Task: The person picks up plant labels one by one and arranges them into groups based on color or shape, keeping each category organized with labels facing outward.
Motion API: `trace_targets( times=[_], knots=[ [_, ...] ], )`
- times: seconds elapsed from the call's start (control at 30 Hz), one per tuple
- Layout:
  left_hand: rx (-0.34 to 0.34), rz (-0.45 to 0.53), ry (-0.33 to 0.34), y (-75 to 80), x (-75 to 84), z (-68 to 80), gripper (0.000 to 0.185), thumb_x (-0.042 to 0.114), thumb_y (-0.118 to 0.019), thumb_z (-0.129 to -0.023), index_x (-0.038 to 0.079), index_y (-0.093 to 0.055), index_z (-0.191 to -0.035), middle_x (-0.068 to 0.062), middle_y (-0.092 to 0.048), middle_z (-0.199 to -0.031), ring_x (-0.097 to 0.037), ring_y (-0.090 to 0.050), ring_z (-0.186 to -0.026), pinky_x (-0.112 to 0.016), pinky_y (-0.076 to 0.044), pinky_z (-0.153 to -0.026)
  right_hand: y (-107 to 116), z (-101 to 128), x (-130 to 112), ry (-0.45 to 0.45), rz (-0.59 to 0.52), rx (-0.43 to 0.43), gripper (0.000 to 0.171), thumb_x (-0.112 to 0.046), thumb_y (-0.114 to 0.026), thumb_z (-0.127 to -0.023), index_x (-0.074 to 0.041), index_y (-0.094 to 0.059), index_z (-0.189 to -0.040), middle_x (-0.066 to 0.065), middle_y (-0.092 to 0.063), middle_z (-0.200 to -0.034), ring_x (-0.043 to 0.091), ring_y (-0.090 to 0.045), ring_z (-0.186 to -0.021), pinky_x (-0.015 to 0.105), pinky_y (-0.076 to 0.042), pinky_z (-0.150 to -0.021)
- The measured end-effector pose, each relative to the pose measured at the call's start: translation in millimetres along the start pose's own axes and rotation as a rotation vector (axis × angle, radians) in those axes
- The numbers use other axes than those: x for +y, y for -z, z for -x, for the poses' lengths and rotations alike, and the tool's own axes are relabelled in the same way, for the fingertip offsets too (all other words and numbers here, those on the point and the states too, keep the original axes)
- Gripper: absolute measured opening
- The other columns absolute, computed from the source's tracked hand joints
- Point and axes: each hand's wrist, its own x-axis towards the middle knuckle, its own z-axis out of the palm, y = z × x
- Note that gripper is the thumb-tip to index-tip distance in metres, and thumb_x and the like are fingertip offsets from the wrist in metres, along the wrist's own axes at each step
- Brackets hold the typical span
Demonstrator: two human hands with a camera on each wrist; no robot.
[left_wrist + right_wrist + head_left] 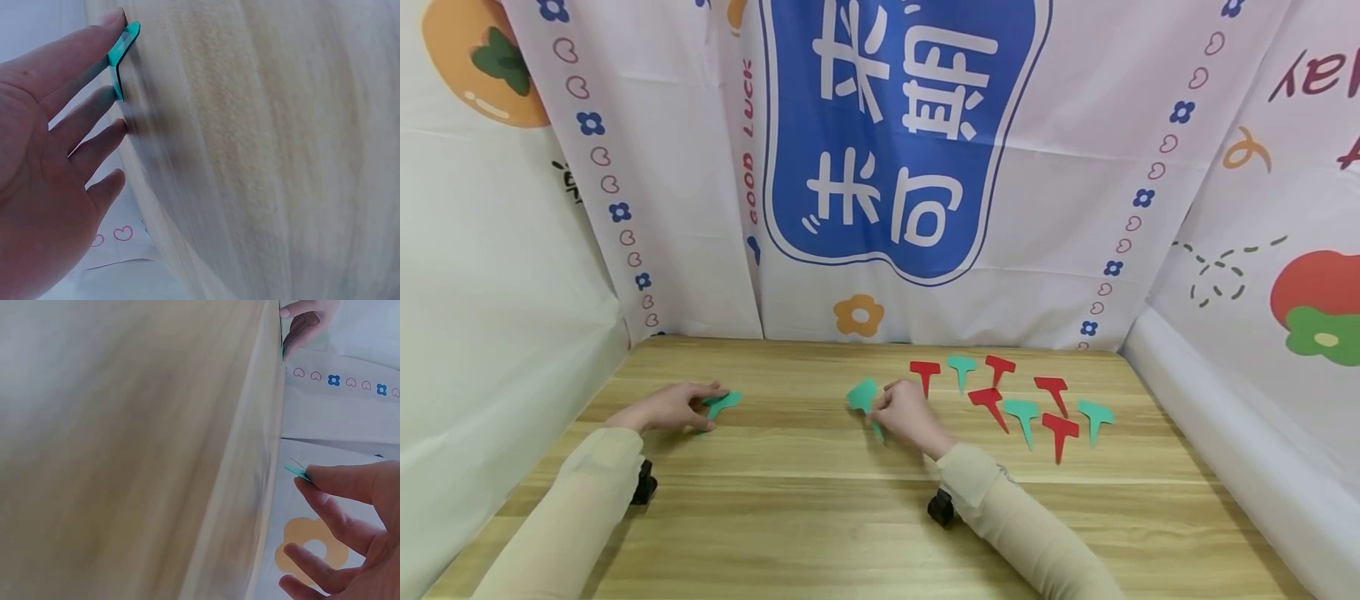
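Note:
On the left side of the table my left hand [673, 407] has its thumb and fingertips on a green T-shaped plant label [724, 402], pinching it close over the wood. In the left wrist view this label [119, 59] shows between thumb and fingers, the other fingers spread. Near the middle of the table my right hand [910, 415] pinches another green T-shaped plant label [862, 395] between thumb and index finger, its head facing away and its pointed stem downward. The right wrist view shows that label [299, 472] nearly edge-on at the fingertips.
Right of the right hand, several red T-shaped labels [1060, 427] and three green ones [1021, 412] lie scattered on the wooden table [790, 517]. A printed white cloth [700, 250] hangs along the back edge, with further cloth at both sides.

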Motion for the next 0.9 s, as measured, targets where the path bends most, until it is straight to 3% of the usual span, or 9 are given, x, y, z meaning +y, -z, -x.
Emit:
trace_targets(
  times=[0.23, 0.47, 0.63, 0.73, 0.8, 0.9],
  knots=[
    [0.004, -0.010, -0.008, 0.5, -0.2, 0.4, 0.071, 0.032, -0.074, -0.081, 0.006, -0.046, -0.140, -0.025, -0.026, -0.152, -0.053, -0.022, -0.135, -0.069, -0.023, -0.104, -9.9, -6.4, -9.8, -0.011, 0.025, -0.009, 0.018, -0.018, -0.079, -0.076, -0.009, -0.075, -0.061, -0.004, -0.071, -0.069, 0.017, -0.064, -0.094, 0.037, -0.048, -0.096],
    [0.007, -0.015, -0.007, -0.2, -1.1, -0.5, 0.071, 0.034, -0.075, -0.080, 0.007, -0.046, -0.140, -0.024, -0.026, -0.152, -0.052, -0.023, -0.135, -0.069, -0.023, -0.104, -19.2, -12.3, -18.5, -0.043, 0.043, -0.020, 0.025, -0.021, -0.076, -0.078, -0.011, -0.073, -0.055, -0.008, -0.066, -0.065, 0.009, -0.053, -0.070, 0.038, -0.043, -0.098],
    [0.002, -0.007, -0.011, 0.3, -1.7, -0.1, 0.072, 0.034, -0.075, -0.080, 0.006, -0.046, -0.140, -0.024, -0.026, -0.152, -0.052, -0.023, -0.135, -0.069, -0.024, -0.104, -26.5, -15.3, -26.7, -0.058, 0.075, -0.021, 0.038, -0.023, -0.072, -0.080, -0.015, -0.061, -0.045, -0.010, -0.049, -0.055, 0.007, -0.043, -0.061, 0.033, -0.044, -0.086],
    [0.000, 0.000, -0.005, 0.2, -1.8, 0.0, 0.072, 0.034, -0.075, -0.080, 0.007, -0.046, -0.140, -0.024, -0.025, -0.152, -0.052, -0.022, -0.135, -0.069, -0.023, -0.104, -30.9, -16.5, -32.1, -0.050, 0.081, -0.027, 0.046, -0.021, -0.070, -0.080, -0.018, -0.047, -0.040, -0.009, -0.032, -0.045, 0.009, -0.035, -0.053, 0.033, -0.040, -0.090],
    [-0.002, 0.004, 0.000, 0.1, -1.6, 0.0, 0.072, 0.034, -0.074, -0.080, 0.007, -0.045, -0.141, -0.024, -0.025, -0.152, -0.052, -0.022, -0.136, -0.069, -0.022, -0.104, -33.9, -17.7, -35.6, -0.048, 0.096, -0.031, 0.048, -0.021, -0.068, -0.081, -0.019, -0.044, -0.039, -0.008, -0.028, -0.042, 0.010, -0.034, -0.053, 0.034, -0.038, -0.095],
    [-0.003, 0.007, 0.005, 0.0, -0.9, 0.2, 0.072, 0.033, -0.074, -0.080, 0.007, -0.045, -0.141, -0.024, -0.025, -0.152, -0.052, -0.022, -0.135, -0.070, -0.022, -0.104, -37.9, -19.5, -40.7, -0.056, 0.110, -0.034, 0.045, -0.022, -0.069, -0.081, -0.019, -0.050, -0.040, -0.008, -0.039, -0.046, 0.012, -0.044, -0.064, 0.039, -0.040, -0.100]
  ],
)
